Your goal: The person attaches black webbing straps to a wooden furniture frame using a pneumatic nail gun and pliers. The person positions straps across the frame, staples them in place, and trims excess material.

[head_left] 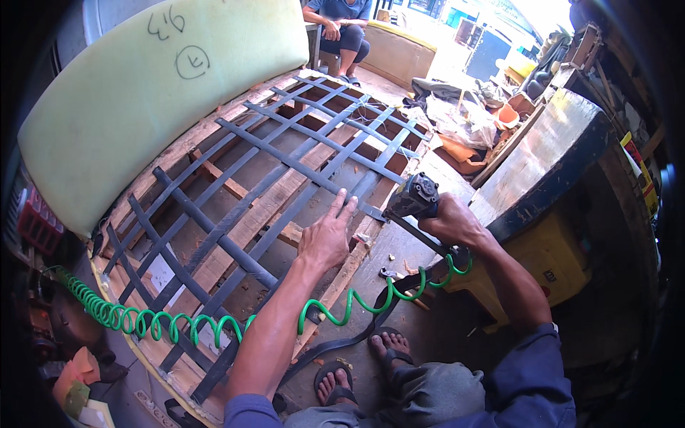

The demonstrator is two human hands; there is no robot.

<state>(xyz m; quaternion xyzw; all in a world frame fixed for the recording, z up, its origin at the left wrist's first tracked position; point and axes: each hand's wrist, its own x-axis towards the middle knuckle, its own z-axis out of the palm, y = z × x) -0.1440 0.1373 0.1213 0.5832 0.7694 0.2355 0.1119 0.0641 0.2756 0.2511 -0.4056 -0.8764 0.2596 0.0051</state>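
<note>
My right hand is wrapped round the handle of a dark air stapler. The tool's nose is at the wooden rail on the near right side of a sofa frame, by the end of a black strap. With fingers stretched out, my left hand lies on that strap, just left of the stapler. Black straps are woven in a grid over the wooden frame. A green coiled air hose runs across in front of my left forearm toward the stapler.
A pale foam slab with handwritten marks stands along the frame's far left. A yellow plastic stool is under a worn wooden board at right. Loose strap trails near my sandalled feet. Another person sits at the back.
</note>
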